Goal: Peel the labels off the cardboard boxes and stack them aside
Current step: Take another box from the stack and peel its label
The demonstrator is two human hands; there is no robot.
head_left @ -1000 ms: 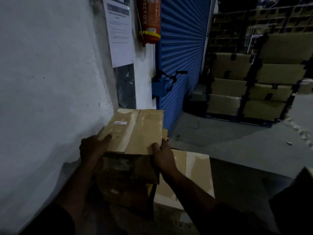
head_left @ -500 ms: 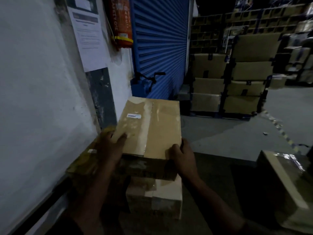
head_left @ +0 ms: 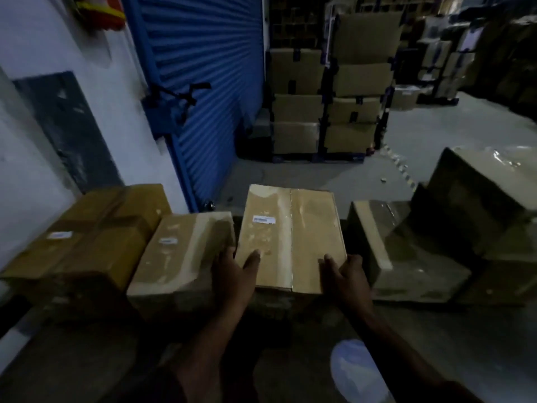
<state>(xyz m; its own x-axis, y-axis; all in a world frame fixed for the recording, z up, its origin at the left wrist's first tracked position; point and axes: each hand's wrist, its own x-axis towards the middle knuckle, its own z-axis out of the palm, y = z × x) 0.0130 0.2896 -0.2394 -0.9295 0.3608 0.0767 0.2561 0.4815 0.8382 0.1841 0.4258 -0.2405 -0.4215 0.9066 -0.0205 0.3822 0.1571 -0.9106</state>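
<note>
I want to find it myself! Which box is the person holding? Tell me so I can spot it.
Start at the big blue roller shutter and look down to the row of cardboard boxes on the floor. The held box is in the middle, with the left hand and right hand gripping its near corners. Its neighbours go untouched, and it has a small white label near its far left corner.

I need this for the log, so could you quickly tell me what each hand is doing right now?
Left hand: grips the near left corner of the middle box.
Right hand: grips the same box's near right corner.
</note>
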